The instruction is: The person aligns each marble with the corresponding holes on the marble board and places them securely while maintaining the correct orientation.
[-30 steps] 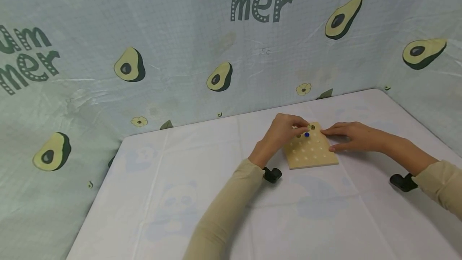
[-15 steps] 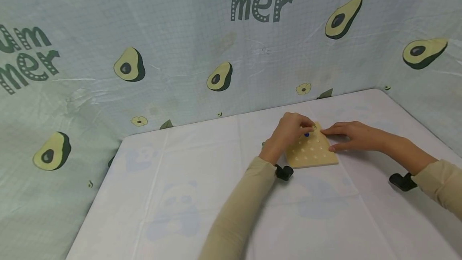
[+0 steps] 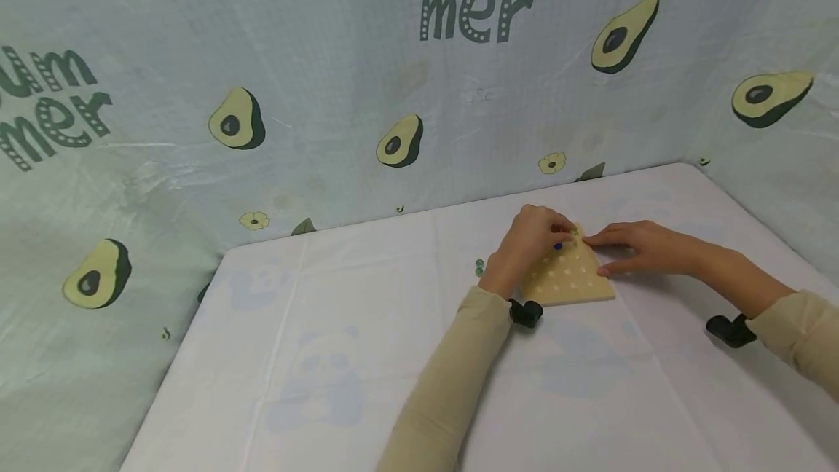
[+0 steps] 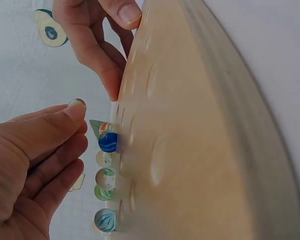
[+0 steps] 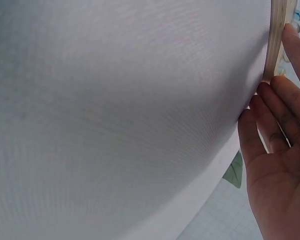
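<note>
A pale wooden board (image 3: 569, 284) with rows of round hollows lies on the table. My left hand (image 3: 529, 236) hovers over its far part, thumb and fingertips pinching a small greenish glass marble (image 3: 575, 232) that is mostly covered by the fingers. Beneath the left hand, in the left wrist view, several glass marbles sit along the board, among them a swirled blue marble (image 4: 108, 143), a green marble (image 4: 104, 193) and a light-blue marble (image 4: 105, 220). My right hand (image 3: 645, 246) touches the board's right side with fairly straight fingers, and its thumb rests by the edge.
Two green marbles (image 3: 480, 268) lie on the white tablecloth (image 3: 328, 326) left of the board, beside my left wrist. Behind the table hangs a curtain (image 3: 328, 71) printed with avocados. A black wrist camera (image 3: 526, 313) sits below the left hand, close to the board's near edge.
My left hand has slid right across the board's far part with the greenish marble at its fingertips, uncovering the two green marbles on the cloth. The right hand has stayed in place.
</note>
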`<state>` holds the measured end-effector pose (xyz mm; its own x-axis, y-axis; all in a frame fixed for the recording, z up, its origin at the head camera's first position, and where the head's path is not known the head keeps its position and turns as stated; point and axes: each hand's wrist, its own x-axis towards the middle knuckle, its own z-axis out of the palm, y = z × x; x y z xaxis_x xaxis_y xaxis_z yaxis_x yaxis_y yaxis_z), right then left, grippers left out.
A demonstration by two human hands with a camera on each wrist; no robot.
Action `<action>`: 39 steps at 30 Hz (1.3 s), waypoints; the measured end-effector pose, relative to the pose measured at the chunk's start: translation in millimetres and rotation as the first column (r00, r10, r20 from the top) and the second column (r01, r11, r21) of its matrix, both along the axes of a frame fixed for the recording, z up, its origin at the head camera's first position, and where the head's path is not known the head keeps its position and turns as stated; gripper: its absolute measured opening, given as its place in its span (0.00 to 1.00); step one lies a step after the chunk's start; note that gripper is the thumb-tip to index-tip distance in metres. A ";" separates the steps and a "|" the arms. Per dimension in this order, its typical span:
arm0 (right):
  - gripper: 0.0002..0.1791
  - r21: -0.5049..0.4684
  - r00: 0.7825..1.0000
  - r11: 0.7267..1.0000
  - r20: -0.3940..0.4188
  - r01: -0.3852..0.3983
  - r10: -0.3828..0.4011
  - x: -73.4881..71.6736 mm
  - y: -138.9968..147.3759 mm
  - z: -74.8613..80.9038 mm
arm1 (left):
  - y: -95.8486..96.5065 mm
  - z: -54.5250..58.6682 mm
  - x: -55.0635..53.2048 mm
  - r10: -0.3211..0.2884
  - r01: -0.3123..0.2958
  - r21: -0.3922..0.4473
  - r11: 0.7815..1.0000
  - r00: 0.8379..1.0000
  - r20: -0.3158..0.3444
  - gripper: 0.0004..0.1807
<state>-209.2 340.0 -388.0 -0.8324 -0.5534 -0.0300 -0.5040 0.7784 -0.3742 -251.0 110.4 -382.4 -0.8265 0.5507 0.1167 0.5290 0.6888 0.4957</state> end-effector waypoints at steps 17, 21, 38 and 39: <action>0.35 -0.004 1.000 1.000 -0.010 0.000 0.000 1.7 -0.1 -2.9 | 6.5 5.0 -10.6 -0.172 0.159 -0.236 0.959 0.985 -0.035 0.09; 0.35 -0.006 1.000 1.000 -0.013 -0.003 0.003 2.0 -1.4 -3.5 | 6.3 4.5 -11.5 -0.216 0.194 -0.273 0.942 0.975 -0.050 0.09; 0.33 0.011 0.998 0.999 -0.045 -0.034 0.034 -1.1 -2.5 -3.3 | 4.0 8.5 -11.8 -0.228 0.217 -0.238 0.947 0.973 -0.021 0.07; 0.33 0.013 0.999 0.999 -0.041 -0.032 0.032 -1.4 -2.6 -3.3 | 3.1 9.1 -11.4 -0.216 0.208 -0.231 0.950 0.976 -0.010 0.08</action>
